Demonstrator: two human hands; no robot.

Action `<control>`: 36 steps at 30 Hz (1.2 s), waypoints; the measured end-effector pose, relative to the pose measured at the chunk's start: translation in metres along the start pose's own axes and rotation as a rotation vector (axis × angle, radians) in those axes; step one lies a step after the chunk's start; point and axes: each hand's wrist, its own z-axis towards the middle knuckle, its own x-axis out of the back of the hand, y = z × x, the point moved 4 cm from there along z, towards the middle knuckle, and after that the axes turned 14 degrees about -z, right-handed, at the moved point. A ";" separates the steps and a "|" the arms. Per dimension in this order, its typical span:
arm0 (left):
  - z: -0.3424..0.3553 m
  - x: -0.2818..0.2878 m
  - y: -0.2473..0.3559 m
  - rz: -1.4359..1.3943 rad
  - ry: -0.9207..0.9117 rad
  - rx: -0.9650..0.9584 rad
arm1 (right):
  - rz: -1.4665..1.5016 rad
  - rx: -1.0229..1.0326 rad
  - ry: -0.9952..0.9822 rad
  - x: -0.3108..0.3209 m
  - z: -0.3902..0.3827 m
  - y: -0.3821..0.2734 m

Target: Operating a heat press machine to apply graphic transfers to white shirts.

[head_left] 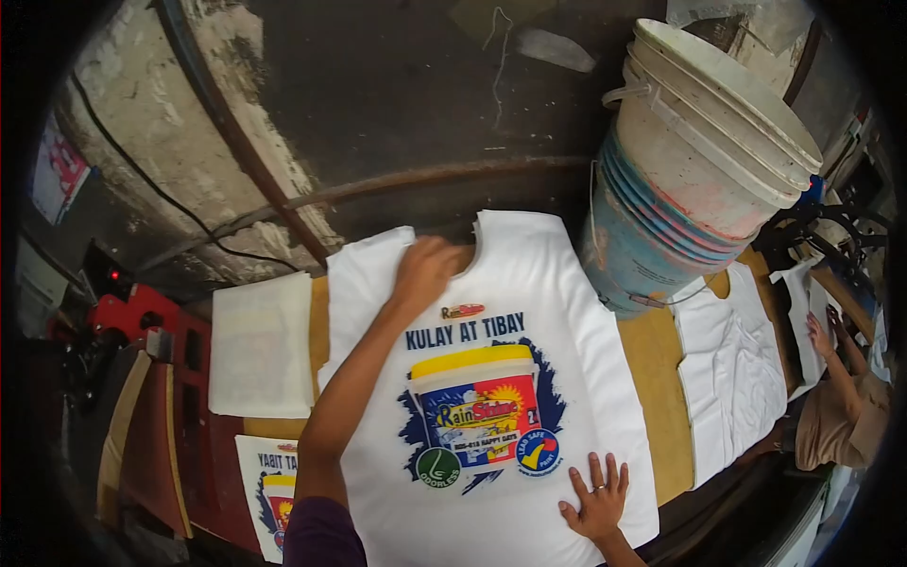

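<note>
A white sleeveless shirt [586, 378] lies spread in front of me, printed in colour with a paint bucket and lettering. At its neckline my left hand [430, 271] is closed on the cloth, fingers curled at the collar edge and partly hidden. Flat on the shirt's lower right part rests my right hand [597, 499], fingers spread, a ring on one of them. My left forearm crosses over the shirt's left side.
Stacked plastic buckets [661, 189] stand beyond the shirt at the right. Folded pale cloth [260, 345] and a mirrored print sheet [257, 487] lie left, near a red machine [142, 317]. Another white shirt [732, 369] lies right, near another person's hands [824, 335].
</note>
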 end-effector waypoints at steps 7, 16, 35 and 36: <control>-0.095 0.125 -0.151 -0.134 0.591 0.394 | -0.006 0.008 0.013 -0.004 0.000 -0.004; -0.074 0.130 -0.166 -0.075 0.254 0.415 | -0.012 0.014 0.013 -0.001 0.000 -0.005; -0.031 0.108 -0.115 0.210 0.155 0.323 | -0.009 -0.003 -0.038 -0.002 0.001 -0.002; -0.026 0.101 -0.116 0.161 0.083 0.326 | -0.010 -0.004 -0.034 -0.003 0.000 -0.002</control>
